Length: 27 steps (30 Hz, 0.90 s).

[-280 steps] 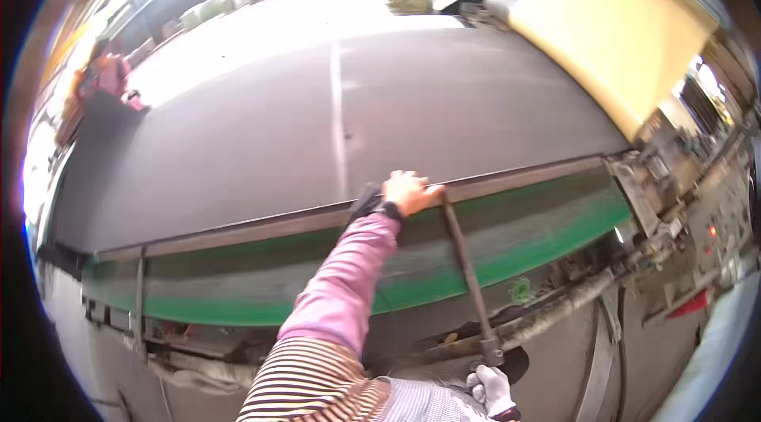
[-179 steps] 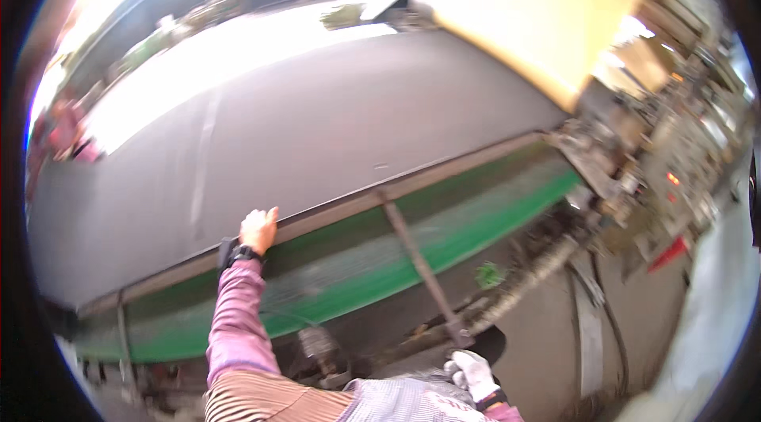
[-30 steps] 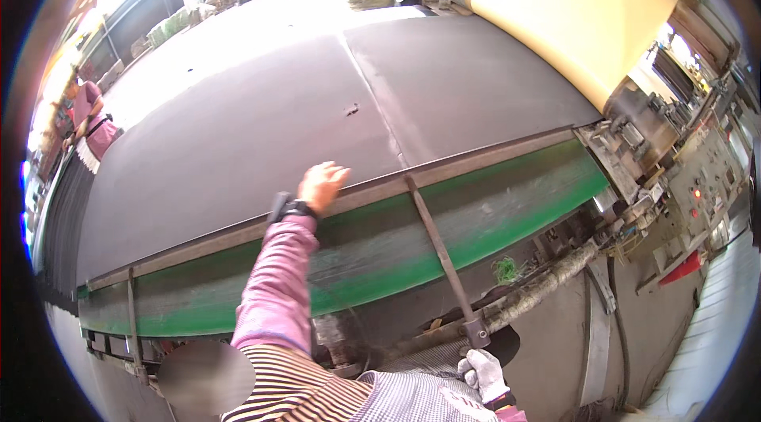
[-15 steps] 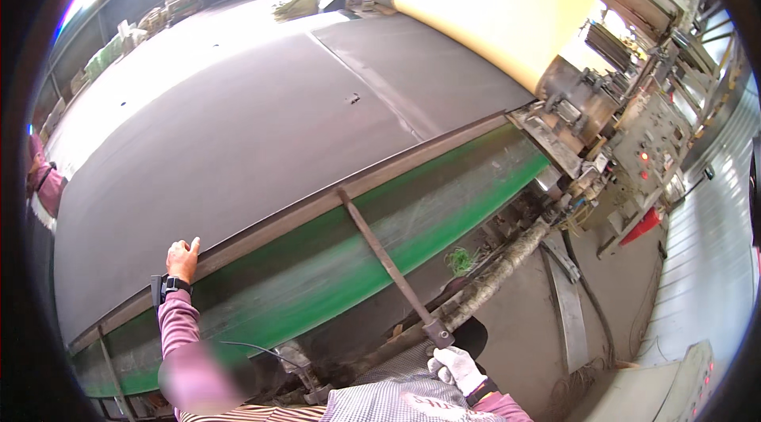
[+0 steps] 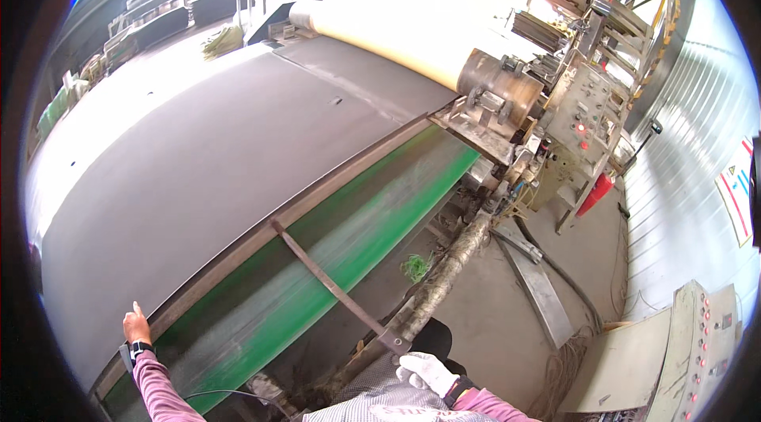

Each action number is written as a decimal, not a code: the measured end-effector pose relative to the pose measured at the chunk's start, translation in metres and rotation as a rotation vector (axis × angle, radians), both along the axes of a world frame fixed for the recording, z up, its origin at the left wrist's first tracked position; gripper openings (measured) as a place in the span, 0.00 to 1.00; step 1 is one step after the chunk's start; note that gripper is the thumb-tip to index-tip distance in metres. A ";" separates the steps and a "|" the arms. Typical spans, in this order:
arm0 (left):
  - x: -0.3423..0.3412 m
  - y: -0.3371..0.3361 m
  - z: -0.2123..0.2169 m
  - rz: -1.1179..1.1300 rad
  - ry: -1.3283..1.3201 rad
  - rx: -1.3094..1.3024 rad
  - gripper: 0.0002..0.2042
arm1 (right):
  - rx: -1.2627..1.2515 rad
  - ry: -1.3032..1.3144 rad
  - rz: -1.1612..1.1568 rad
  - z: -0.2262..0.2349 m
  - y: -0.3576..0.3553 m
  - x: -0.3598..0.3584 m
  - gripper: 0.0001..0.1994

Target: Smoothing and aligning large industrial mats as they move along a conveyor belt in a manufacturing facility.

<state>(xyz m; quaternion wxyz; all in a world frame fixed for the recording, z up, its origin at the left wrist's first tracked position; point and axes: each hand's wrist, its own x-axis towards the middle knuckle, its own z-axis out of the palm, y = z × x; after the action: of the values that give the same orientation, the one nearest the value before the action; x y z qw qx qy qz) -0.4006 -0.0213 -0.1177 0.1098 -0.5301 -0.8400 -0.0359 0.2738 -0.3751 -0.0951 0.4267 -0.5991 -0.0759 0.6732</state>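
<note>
My bare left hand (image 5: 136, 325), with a dark watch at the wrist, rests at the near left rim of a wide dark grey sheet (image 5: 198, 160). One finger stretches upward, apart from the others, and nothing shows in its grasp. My right hand (image 5: 426, 374), in a whitish glove, is close by my apron with its fingers curled; its palm is hidden. Just above it is the flat, holed end of a rusty metal bar (image 5: 337, 291). That bar runs up to the rusty edge rail (image 5: 238, 252) along the sheet. Whether the glove touches the bar, I cannot tell.
Under the rail runs a green belt (image 5: 365, 224). A large yellow roll (image 5: 380, 42) spans the far end, beside a control panel (image 5: 583, 117) with red lights. A grey cabinet (image 5: 634, 366) stands at the lower right. A metal plate (image 5: 539, 295) and hoses lie on the floor.
My view has swung right, so the sheet, roll and bar sit farther left and more of the cabinet shows. My left hand remains at the sheet's edge, and my right stays near the bar's end.
</note>
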 end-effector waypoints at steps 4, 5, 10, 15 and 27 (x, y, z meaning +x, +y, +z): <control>0.039 0.001 -0.015 -0.416 0.164 0.091 0.22 | -0.015 -0.035 0.064 0.001 0.004 -0.001 0.11; 0.118 -0.002 0.018 -0.280 -0.093 0.132 0.25 | -0.040 -0.069 0.052 0.002 0.001 0.005 0.11; 0.217 -0.003 0.060 -0.378 -0.138 0.138 0.26 | -0.025 -0.019 0.024 0.003 0.003 0.001 0.10; 0.297 0.019 0.062 -0.450 -0.110 0.147 0.28 | -0.070 -0.019 0.032 -0.007 0.003 -0.001 0.11; 0.450 0.102 0.076 -0.826 -0.216 0.150 0.33 | -0.071 -0.001 0.051 0.001 0.008 0.000 0.12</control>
<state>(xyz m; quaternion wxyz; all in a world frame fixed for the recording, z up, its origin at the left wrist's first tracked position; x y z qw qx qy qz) 0.0491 0.0803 -0.0414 0.0357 -0.8054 -0.5593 -0.1929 0.2735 -0.3673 -0.0936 0.3878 -0.6121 -0.0677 0.6858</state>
